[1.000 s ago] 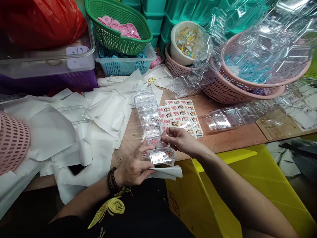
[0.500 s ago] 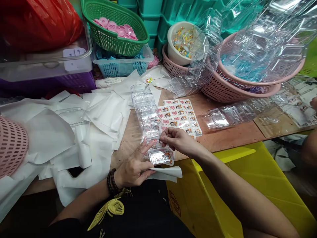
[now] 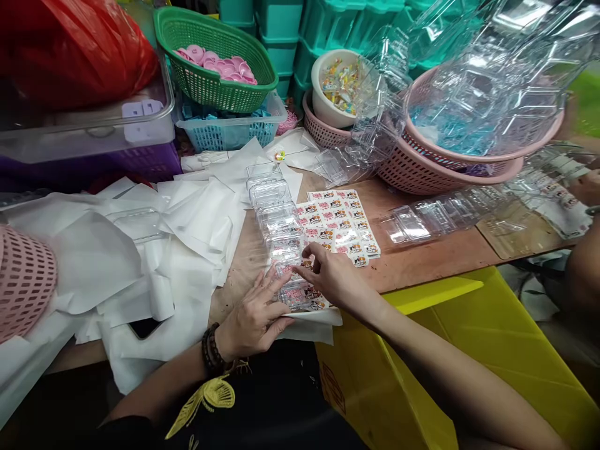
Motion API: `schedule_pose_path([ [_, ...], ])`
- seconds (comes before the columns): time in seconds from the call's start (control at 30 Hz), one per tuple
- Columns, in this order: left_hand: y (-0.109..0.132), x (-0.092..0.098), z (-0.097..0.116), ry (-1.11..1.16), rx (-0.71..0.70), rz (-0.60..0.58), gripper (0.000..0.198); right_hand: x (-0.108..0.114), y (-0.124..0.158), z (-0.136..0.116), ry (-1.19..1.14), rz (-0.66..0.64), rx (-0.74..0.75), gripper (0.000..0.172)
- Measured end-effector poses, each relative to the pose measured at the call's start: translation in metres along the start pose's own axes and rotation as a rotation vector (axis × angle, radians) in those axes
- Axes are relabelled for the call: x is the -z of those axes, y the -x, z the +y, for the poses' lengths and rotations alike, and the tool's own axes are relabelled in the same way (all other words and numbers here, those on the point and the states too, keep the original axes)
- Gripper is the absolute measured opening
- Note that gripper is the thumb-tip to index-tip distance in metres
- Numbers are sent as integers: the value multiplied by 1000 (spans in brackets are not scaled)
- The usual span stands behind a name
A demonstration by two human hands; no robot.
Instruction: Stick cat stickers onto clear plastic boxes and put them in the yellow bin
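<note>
A row of clear plastic clamshell boxes runs away from me over the table edge. Beneath and beside the row lie sheets of cat stickers with pink lettering. My left hand pinches the curled white edge of a sticker sheet between thumb and forefinger, its other fingers resting by the near boxes. Bent over the second-nearest box is my right hand, fingers curled and tips touching the box. What is between those fingertips is hidden. Pink lettering and a cat show at the nearest box.
White backing papers cover the table's left side. More clear boxes lie to the right. Behind stand a green basket of pink pieces, a white bowl of small wrapped items and pink baskets. Another person's arm is at far right.
My right hand has shifted slightly left and down onto the box, its forefinger now more arched. The left hand stays nearly in place, and the curled sheet edge sits flatter.
</note>
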State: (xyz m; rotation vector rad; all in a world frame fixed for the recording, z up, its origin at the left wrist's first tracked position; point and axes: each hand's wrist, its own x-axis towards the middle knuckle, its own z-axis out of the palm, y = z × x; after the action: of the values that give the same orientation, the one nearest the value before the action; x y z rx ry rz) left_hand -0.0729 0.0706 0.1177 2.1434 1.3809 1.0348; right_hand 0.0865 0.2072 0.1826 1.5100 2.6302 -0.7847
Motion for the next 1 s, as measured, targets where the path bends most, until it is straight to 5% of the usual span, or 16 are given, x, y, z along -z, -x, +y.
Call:
schedule_pose_path([
  [0.17, -4, 10, 1, 27, 30, -40, 10, 24, 22, 6, -58, 179, 67, 34],
  [0.27, -9, 22, 7, 15, 25, -12, 10, 35, 42, 1, -259, 28, 344, 41],
  [0.33, -12, 29, 10, 69, 66, 45, 8, 34, 51, -2, -277, -56, 410, 27],
  [0.4, -14, 36, 12, 208, 217, 136, 16, 29, 53, -1, -326, -66, 321, 13],
  [0.57, -13, 41, 12, 704, 643, 218, 38, 27, 51, 5, -345, -204, 170, 24],
  [0.73, -13, 39, 19, 713, 630, 153, 26, 27, 61, -14, -157, 64, 399, 31],
  [0.83, -12, 38, 25, 654, 641, 146, 29, 19, 62, -26, -331, 61, 375, 12],
  [1.0, -12, 37, 28, 764, 644, 116, 37, 4, 61, -25, -416, 240, 373, 11],
])
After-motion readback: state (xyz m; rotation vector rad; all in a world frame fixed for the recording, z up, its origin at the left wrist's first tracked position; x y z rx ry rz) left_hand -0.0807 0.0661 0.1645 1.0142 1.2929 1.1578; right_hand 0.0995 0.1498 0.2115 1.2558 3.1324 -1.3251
